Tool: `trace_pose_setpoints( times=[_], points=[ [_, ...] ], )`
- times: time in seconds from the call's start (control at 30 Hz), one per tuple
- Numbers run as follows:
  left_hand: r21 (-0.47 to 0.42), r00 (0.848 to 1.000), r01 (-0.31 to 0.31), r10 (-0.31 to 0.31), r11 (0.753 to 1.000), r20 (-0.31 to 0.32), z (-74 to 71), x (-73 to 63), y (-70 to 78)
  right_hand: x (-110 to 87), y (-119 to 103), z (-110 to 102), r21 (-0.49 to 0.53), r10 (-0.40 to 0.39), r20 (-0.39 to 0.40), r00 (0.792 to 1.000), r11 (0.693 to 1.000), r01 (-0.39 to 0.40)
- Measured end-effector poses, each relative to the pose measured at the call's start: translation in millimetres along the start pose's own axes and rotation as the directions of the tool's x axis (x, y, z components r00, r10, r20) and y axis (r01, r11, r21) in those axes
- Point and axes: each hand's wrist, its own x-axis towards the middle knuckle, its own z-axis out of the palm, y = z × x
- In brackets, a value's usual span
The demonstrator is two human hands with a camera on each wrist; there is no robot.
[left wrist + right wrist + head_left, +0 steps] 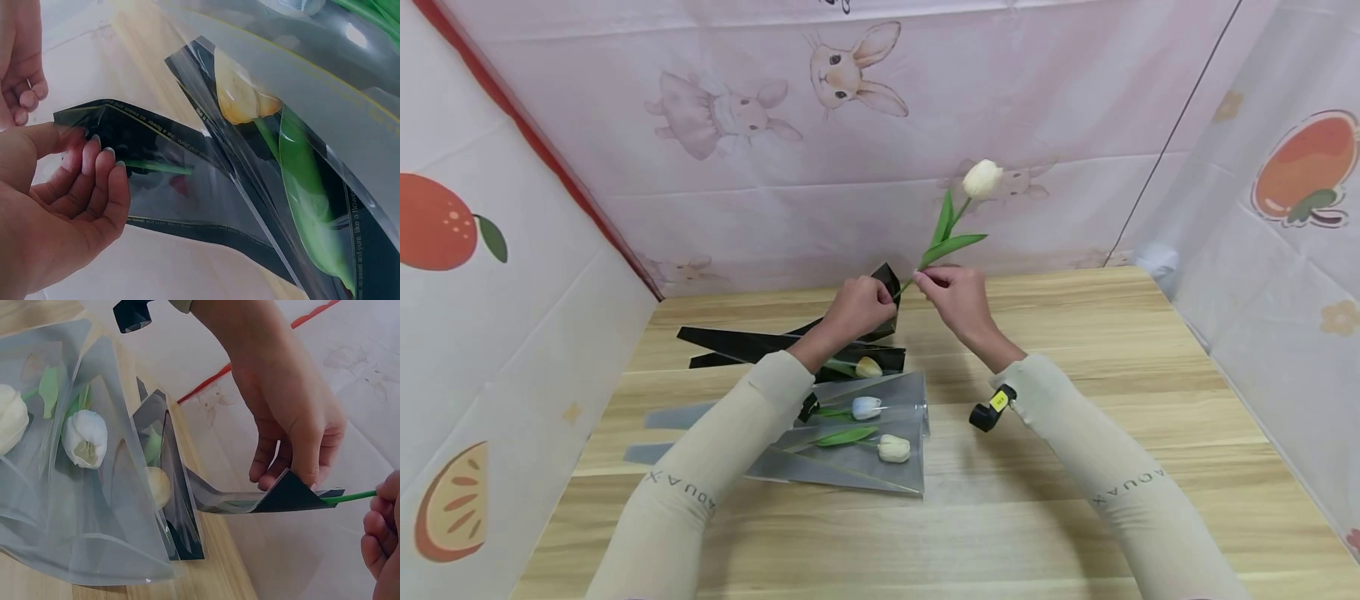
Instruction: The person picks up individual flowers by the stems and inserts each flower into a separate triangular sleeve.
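My right hand (958, 304) pinches the green stem of a white tulip (982, 180), which tilts up and to the right above the table's back edge. The stem's lower end runs into the mouth of a black-edged clear flower sleeve (181, 206). At that mouth my left hand (861, 310) pinches the sleeve's edge between thumb and fingers. Inside the sleeve, part of the green stem shows through the film in the left wrist view. Beside it lies another black sleeve with a yellow tulip (244, 94).
Nearer on the wooden table (1037, 517) lie two grey translucent sleeves, one with a pale blue-white tulip (867, 407), one with a white tulip (893, 448). Printed cloth (1075, 83) hangs behind and at both sides. A black wrist strap (988, 414) hangs at the right cuff.
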Motion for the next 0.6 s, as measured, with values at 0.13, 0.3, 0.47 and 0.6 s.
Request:
trace_pose_setpoints(
  times=[0.13,0.3,0.47,0.6],
  points=[
    [0.004,1.0,-0.01,0.01,1.0,-0.006,0.3,-1.4,3.6,-0.9,0.2,0.9,-0.025,-0.017,0.031,0.999,1.0,0.018],
    [-0.01,1.0,-0.01,0.01,1.0,-0.001,-0.4,-2.3,7.0,-0.5,0.4,2.8,-0.041,-0.04,0.064,0.997,0.998,0.043],
    [-0.012,0.999,-0.034,0.034,0.999,-0.007,-1.5,-3.7,9.7,0.8,-0.3,4.3,-0.071,-0.046,0.104,0.994,0.996,0.053],
    [0.004,0.997,-0.074,0.074,0.997,-0.028,-1.9,-4.2,11.4,1.2,-0.9,4.8,-0.092,-0.046,0.13,0.99,0.994,0.059]
  ],
)
